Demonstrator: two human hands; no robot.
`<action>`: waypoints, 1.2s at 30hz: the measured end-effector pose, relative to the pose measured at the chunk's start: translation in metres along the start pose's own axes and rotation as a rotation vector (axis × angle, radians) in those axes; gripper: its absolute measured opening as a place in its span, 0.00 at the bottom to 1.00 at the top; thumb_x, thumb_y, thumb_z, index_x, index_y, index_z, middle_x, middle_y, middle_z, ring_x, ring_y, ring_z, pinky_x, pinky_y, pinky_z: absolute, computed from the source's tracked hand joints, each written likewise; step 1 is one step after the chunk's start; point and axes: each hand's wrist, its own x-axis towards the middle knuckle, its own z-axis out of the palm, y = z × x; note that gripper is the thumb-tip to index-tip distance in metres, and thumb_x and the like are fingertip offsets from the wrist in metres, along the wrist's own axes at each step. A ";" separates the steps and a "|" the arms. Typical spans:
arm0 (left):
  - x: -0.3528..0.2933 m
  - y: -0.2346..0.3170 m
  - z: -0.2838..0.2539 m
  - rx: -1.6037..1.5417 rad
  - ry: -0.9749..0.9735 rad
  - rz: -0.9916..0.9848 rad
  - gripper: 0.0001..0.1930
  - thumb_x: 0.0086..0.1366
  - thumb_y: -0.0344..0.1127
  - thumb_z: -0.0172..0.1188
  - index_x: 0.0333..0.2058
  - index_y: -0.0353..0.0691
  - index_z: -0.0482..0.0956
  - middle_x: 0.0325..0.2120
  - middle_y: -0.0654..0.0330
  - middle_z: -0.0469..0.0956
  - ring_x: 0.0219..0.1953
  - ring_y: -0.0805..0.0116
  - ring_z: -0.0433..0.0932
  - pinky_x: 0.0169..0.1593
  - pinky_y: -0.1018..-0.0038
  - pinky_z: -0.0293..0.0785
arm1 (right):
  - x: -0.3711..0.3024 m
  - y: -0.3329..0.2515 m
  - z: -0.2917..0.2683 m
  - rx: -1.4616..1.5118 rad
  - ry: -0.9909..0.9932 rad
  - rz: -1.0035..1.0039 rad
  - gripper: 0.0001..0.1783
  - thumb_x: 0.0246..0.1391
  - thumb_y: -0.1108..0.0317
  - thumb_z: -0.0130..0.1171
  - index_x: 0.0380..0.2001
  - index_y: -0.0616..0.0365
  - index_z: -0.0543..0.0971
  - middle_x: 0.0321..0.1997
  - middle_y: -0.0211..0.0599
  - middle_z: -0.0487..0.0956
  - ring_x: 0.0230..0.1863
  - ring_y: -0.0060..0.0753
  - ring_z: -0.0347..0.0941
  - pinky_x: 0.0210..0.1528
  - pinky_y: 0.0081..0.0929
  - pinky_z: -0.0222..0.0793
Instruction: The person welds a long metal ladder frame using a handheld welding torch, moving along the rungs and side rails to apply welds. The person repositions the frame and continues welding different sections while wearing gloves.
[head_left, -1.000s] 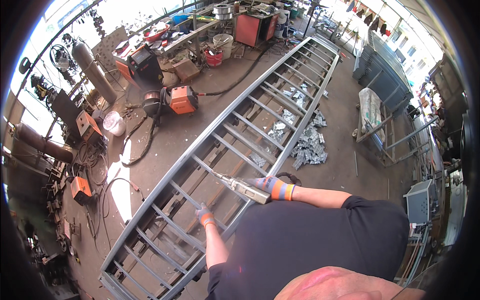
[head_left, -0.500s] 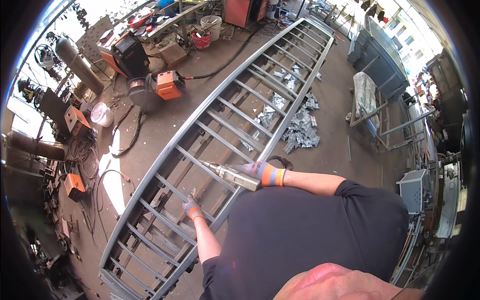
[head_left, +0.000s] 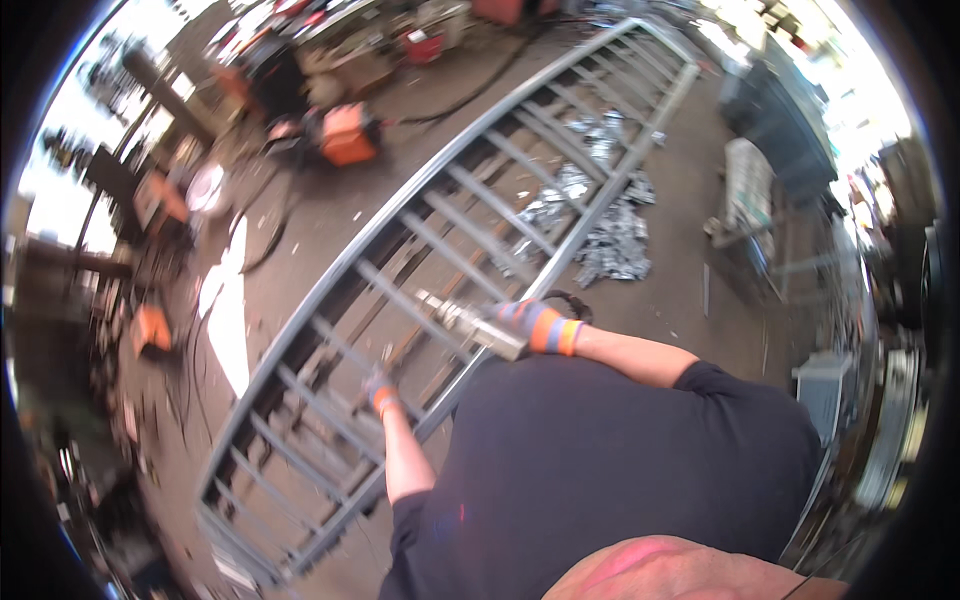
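Observation:
A long grey metal frame (head_left: 398,203) with several crossbars, like a ladder or railing panel, lies slantwise before me. My right hand (head_left: 535,325), in a grey-and-orange striped glove, is closed round a silver welding gun (head_left: 478,328). Its narrow nozzle points left over the crossbars, and a dark cable (head_left: 570,303) curves behind the hand. At a crossbar (head_left: 345,352) nearer the lower left, my gloved left hand (head_left: 380,390) appears to be closed on the bar; motion blur softens its fingers.
Silver metal offcuts (head_left: 612,245) lie heaped under and beside the frame's right side. Orange-and-black machines (head_left: 347,133) with cables stand at the left. A metal rack (head_left: 775,265) with a pale wrapped bundle (head_left: 748,185) is at the right. A cluttered workbench (head_left: 335,20) stands far back.
The whole view has shifted and blurred, with the frame and floor sitting higher in the picture. Both hands and the welding gun keep about the same places over the frame.

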 end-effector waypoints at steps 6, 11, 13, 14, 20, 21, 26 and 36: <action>-0.002 0.005 -0.007 -0.510 -0.003 -0.330 0.31 0.67 0.62 0.58 0.44 0.35 0.86 0.47 0.36 0.84 0.53 0.42 0.83 0.57 0.49 0.77 | 0.001 0.025 0.030 0.231 0.204 -0.049 0.31 0.53 0.63 0.69 0.60 0.57 0.75 0.45 0.50 0.84 0.46 0.55 0.83 0.44 0.45 0.79; -0.024 0.024 -0.045 -0.880 0.151 -0.523 0.33 0.61 0.61 0.63 0.47 0.33 0.85 0.46 0.35 0.84 0.53 0.37 0.83 0.58 0.51 0.76 | 0.012 0.017 0.035 0.584 0.100 0.075 0.32 0.62 0.70 0.63 0.69 0.50 0.71 0.46 0.38 0.82 0.43 0.37 0.80 0.42 0.33 0.79; -0.032 0.026 -0.057 -0.861 0.158 -0.534 0.29 0.61 0.58 0.64 0.45 0.34 0.86 0.44 0.36 0.85 0.51 0.38 0.83 0.56 0.51 0.77 | 0.011 0.010 0.030 0.443 0.121 -0.001 0.41 0.56 0.65 0.71 0.72 0.50 0.68 0.49 0.49 0.85 0.48 0.53 0.84 0.48 0.42 0.79; -0.034 0.027 -0.061 -0.846 0.162 -0.535 0.29 0.62 0.58 0.64 0.44 0.33 0.86 0.43 0.35 0.85 0.51 0.38 0.84 0.56 0.51 0.77 | 0.011 0.007 0.026 0.338 0.152 -0.047 0.41 0.54 0.64 0.73 0.70 0.51 0.70 0.49 0.48 0.85 0.47 0.50 0.84 0.48 0.40 0.79; -0.033 0.026 -0.064 -0.889 0.089 -0.492 0.37 0.64 0.64 0.59 0.52 0.32 0.82 0.51 0.34 0.82 0.58 0.38 0.79 0.62 0.52 0.73 | 0.012 -0.012 0.009 0.384 0.130 -0.016 0.40 0.55 0.65 0.71 0.71 0.51 0.70 0.52 0.50 0.85 0.50 0.52 0.84 0.50 0.40 0.79; -0.032 0.026 -0.062 -0.891 0.092 -0.501 0.37 0.64 0.64 0.59 0.52 0.32 0.82 0.51 0.34 0.82 0.58 0.38 0.79 0.62 0.52 0.73 | 0.012 -0.013 0.007 0.371 0.164 -0.081 0.40 0.56 0.65 0.71 0.71 0.50 0.70 0.53 0.50 0.85 0.51 0.52 0.84 0.51 0.40 0.79; -0.020 0.022 -0.033 -0.900 -0.013 -0.545 0.38 0.65 0.66 0.58 0.55 0.32 0.81 0.53 0.34 0.80 0.60 0.40 0.79 0.62 0.52 0.73 | 0.012 -0.007 0.009 0.390 0.124 -0.054 0.40 0.57 0.65 0.69 0.72 0.46 0.68 0.52 0.50 0.85 0.50 0.54 0.84 0.49 0.40 0.79; -0.016 0.018 -0.008 -0.849 0.101 -0.382 0.31 0.69 0.61 0.58 0.48 0.35 0.87 0.44 0.41 0.86 0.46 0.40 0.84 0.53 0.54 0.76 | -0.004 -0.017 -0.014 0.246 0.104 -0.039 0.47 0.52 0.60 0.70 0.74 0.55 0.64 0.55 0.54 0.83 0.53 0.58 0.82 0.51 0.43 0.78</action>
